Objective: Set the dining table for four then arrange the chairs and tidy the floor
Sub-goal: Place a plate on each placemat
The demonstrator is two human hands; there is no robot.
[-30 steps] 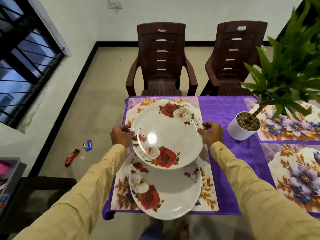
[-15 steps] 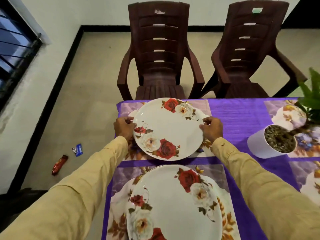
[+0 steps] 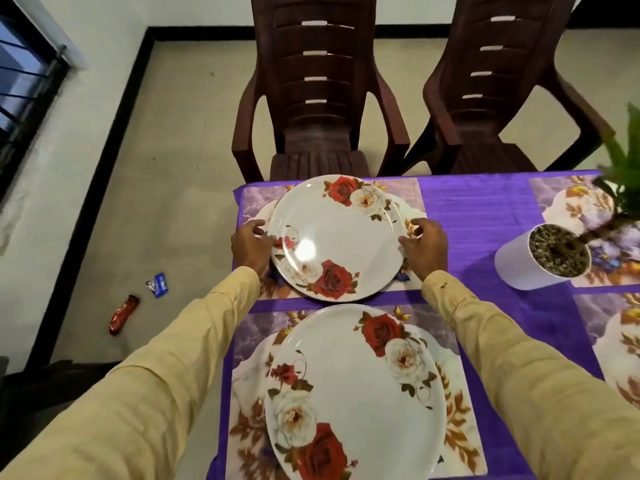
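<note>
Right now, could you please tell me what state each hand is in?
Left hand: grip closed on the left rim of the far rose plate.
Right hand: grip closed on the right rim of the same plate.

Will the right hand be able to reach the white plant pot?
Probably yes: only bare purple tablecloth lies between the right hand and the white plant pot, though that hand is gripping the far plate.

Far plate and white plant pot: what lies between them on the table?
Head view: the right hand gripping the far plate by its rim, then bare purple tablecloth up to the white plant pot.
</note>
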